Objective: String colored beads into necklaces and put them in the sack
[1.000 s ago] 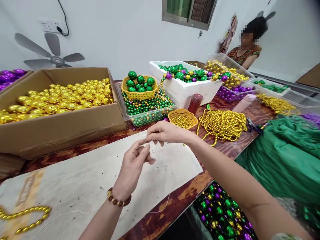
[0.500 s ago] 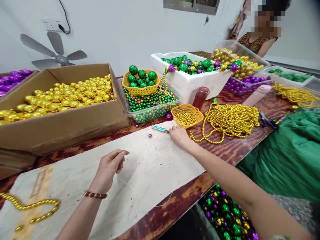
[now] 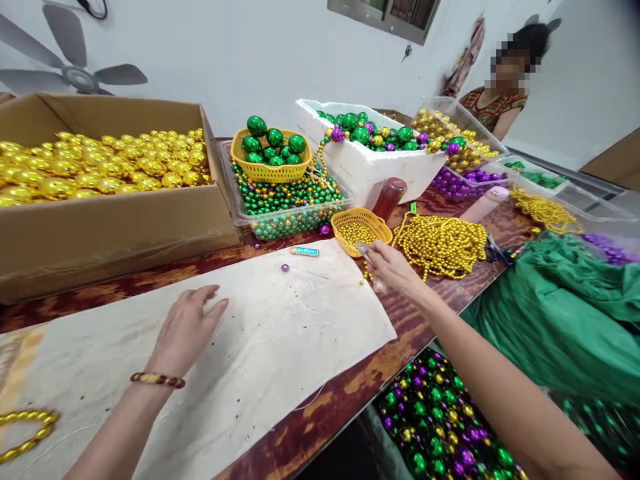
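Note:
My right hand [image 3: 393,267] is closed around small metal thread snips [image 3: 363,248], their blades pointing left over the near rim of a small yellow basket [image 3: 385,233] of tiny gold beads. Beside that hand, a heap of gold bead strands [image 3: 440,247] lies on the table. My left hand [image 3: 187,327] hovers over the white cloth [image 3: 280,360], thumb and fingers apart, with nothing visible in it. On the cloth between the hands lie a purple bead [image 3: 285,267], a long thin needle [image 3: 309,272] and a blue-labelled packet [image 3: 305,251]. Fine thread trails across the cloth.
Along the back stand a carton [image 3: 115,227] of gold beads, a clear tub [image 3: 295,223] of green beads and a white foam box [image 3: 400,170]. A red bottle [image 3: 390,198] stands before it. Green fabric [image 3: 555,320] bulges at right. Another person [image 3: 495,107] is at the far right.
My right hand has moved right from beside the packet towards the small basket, carrying the snips. My left hand has moved left and its pinched fingers have spread. The view has shifted.

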A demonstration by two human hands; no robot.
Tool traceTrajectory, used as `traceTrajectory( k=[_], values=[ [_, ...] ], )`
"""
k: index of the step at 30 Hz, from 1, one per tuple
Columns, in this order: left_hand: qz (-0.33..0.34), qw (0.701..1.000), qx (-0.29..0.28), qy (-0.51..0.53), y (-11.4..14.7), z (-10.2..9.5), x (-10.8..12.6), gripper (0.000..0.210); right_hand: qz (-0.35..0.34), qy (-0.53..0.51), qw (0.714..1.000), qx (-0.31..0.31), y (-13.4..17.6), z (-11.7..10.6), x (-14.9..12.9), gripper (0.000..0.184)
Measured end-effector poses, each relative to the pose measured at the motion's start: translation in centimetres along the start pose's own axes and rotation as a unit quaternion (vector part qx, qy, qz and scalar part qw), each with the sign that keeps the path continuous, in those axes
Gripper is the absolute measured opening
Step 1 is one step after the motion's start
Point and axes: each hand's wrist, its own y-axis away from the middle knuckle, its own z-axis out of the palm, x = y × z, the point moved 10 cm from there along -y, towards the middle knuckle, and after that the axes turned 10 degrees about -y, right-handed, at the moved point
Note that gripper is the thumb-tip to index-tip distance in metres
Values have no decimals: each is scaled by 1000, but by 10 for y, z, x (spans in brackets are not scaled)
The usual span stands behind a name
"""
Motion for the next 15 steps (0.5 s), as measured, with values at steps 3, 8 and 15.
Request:
traceTrajectory(
  k=[3, 8, 15],
  values=[
    [110, 966, 79, -221, 21, 6, 48, 41, -11, -41, 999, -20, 21, 9, 8, 29],
    [235, 949, -75, -195, 59, 92, 118, 25, -58, -30, 993, -95, 45, 59, -11, 5],
    [169, 961, -133, -176, 41, 128, 109, 11, -77, 80, 982, -150, 44, 97, -44, 16]
  ],
)
